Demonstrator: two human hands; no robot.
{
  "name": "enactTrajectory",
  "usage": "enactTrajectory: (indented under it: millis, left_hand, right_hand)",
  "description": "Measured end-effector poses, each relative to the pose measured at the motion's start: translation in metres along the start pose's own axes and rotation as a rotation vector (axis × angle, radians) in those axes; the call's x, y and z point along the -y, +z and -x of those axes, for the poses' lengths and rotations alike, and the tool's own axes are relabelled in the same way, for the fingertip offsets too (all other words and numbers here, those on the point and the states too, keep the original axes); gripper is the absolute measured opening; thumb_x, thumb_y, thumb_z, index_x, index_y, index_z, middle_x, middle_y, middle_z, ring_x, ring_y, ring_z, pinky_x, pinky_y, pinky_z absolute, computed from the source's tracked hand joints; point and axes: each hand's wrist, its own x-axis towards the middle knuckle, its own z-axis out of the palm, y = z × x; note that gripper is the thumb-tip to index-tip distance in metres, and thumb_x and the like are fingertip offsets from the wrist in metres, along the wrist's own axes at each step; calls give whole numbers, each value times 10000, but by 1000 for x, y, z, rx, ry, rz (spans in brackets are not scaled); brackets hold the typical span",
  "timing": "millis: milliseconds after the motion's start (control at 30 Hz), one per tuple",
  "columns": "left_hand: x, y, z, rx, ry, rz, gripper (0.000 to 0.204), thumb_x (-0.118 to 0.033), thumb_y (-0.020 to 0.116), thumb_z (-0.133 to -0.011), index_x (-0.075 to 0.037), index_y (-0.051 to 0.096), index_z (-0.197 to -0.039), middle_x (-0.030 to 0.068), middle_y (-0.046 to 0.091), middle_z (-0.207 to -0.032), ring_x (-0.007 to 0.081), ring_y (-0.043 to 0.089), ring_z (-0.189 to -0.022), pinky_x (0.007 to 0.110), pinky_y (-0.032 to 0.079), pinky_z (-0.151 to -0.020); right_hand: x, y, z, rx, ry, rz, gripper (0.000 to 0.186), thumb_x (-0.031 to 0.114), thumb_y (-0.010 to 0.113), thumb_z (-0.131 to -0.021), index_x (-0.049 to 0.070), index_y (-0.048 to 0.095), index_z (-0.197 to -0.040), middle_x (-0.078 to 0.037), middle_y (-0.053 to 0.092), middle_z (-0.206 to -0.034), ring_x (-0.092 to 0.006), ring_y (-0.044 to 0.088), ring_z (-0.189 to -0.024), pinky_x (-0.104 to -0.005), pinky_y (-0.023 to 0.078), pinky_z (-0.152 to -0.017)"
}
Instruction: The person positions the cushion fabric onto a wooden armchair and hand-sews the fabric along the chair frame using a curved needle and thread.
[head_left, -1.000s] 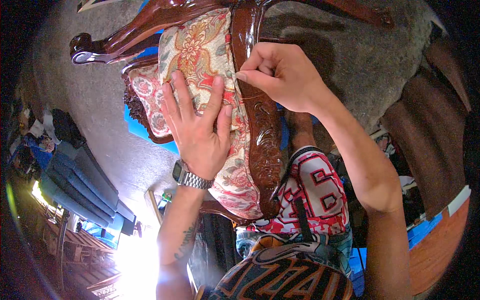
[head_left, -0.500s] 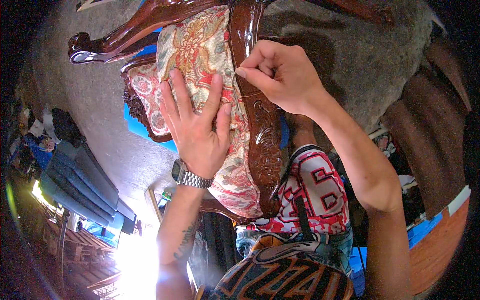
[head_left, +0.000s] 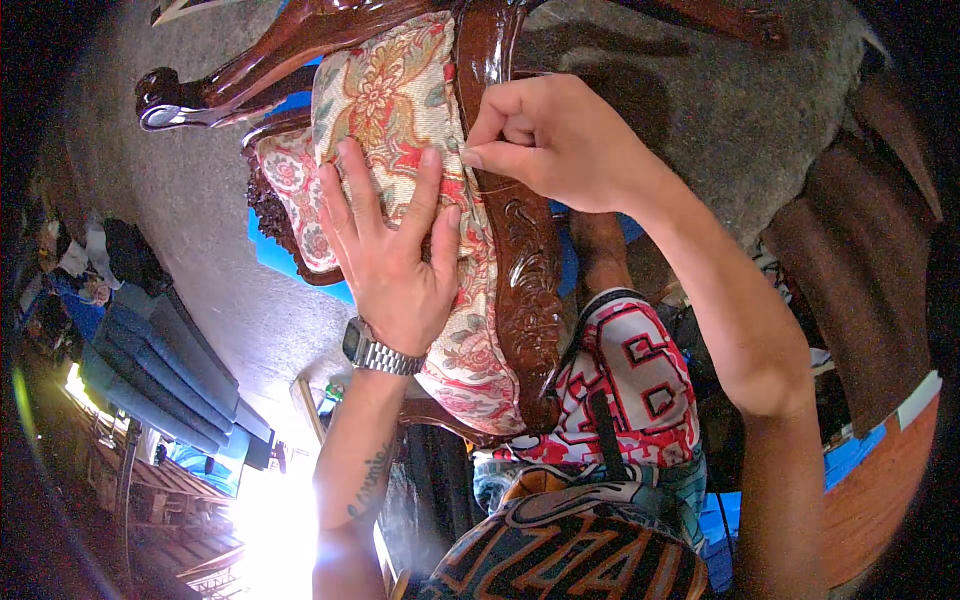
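A chair with floral cushioned fabric (head_left: 375, 85) and a glossy dark-brown carved wooden frame (head_left: 525, 235) lies in front of me. Flat on the fabric rests my left hand (head_left: 395, 270), fingers spread and a metal-band watch (head_left: 380, 350) on its wrist. My right hand (head_left: 555, 140) is closed in a pinch at the fabric's right edge, where it meets the wooden rail. Whatever the thumb and forefinger hold, if anything, is too small to make out.
A curved chair leg (head_left: 230, 75) reaches to the upper left. Beyond the seat is a smaller patterned cushion (head_left: 295, 185) in a carved frame, over a blue sheet (head_left: 275, 250). Grey-blue cloth (head_left: 160, 350) hangs at left, brown cloth (head_left: 840, 260) at right.
The pinched right hand has shifted slightly left and toward me along the fabric's edge. My left hand stays nearly where it was on the fabric.
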Motion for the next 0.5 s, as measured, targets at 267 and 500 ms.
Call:
enactTrajectory:
  millis: [267,500]
  left_hand:
    - [1,1,1,-1,-7,7,434,-256,582,-885,-240,543,-1317,205,167,-1527,434,167,-1385,507,161,-1114]
    - [2,2,1,-14,-17,28,474,-281,595,-858,-308,521,-1326,218,166,-1521,458,156,-1378,592,171,-1076]
  right_hand:
    - [8,-13,-19,336,-57,-77,202,173,703,-806,-12,634,-766,0,489,-514,-56,404,-481,-249,292,-444]
    - [8,-13,-3,300,33,-308,212,135,692,-826,-6,615,-964,-25,625,-751,-57,565,-671,-212,456,-582]
